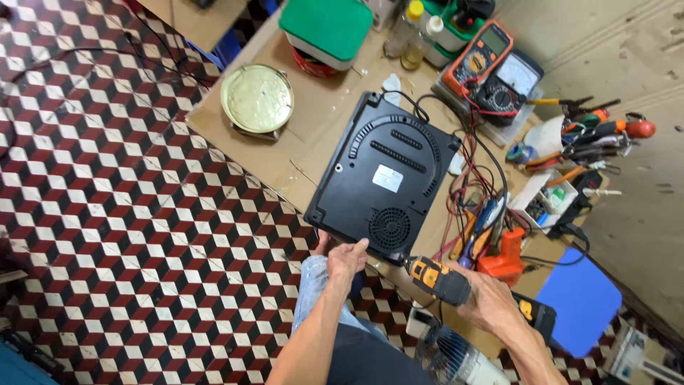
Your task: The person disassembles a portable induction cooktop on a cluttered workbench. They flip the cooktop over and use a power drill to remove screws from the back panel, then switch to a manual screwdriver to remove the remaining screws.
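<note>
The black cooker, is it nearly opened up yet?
Done: the black cooker lies bottom-up on the cardboard. In hand: the left hand steadies its edge while the right hand holds the drill there. Left: the bottom cover is still on.

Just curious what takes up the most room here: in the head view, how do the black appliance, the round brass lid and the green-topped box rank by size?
1. Black appliance, clearly largest.
2. Green-topped box and round brass lid look about alike; the box is cut off by the frame edge, so I won't rank them.
</note>
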